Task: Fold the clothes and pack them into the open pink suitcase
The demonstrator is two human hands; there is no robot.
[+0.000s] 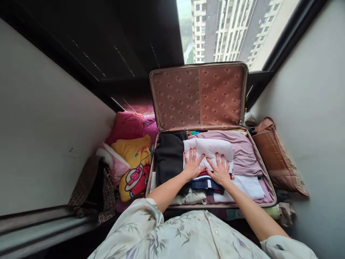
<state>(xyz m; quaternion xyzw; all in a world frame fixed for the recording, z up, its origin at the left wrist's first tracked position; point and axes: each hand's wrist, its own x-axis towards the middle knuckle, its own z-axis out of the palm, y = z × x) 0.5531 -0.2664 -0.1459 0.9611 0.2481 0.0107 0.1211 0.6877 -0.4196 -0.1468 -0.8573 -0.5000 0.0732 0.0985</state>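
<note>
Both hands lie flat on a folded white garment (207, 145) inside an open suitcase (272, 196). My left hand (192, 166) has its fingers spread over the garment's left part. My right hand (219, 171) is spread the same way on its right part, the two thumbs close together. Just below the hands, a navy garment with red and white stripes (207, 184) shows. Folded black clothing (169, 154) lies to the left, a mauve garment (246, 153) to the right, and white cloth (242, 189) at the lower right.
The suitcase lid (199, 97) stands raised against the window side. On the left are a pink cushion (126, 126), a yellow printed cloth (132, 149) and a brown patterned cloth (83, 183). A brown packed bundle (277, 154) sits between suitcase and right wall.
</note>
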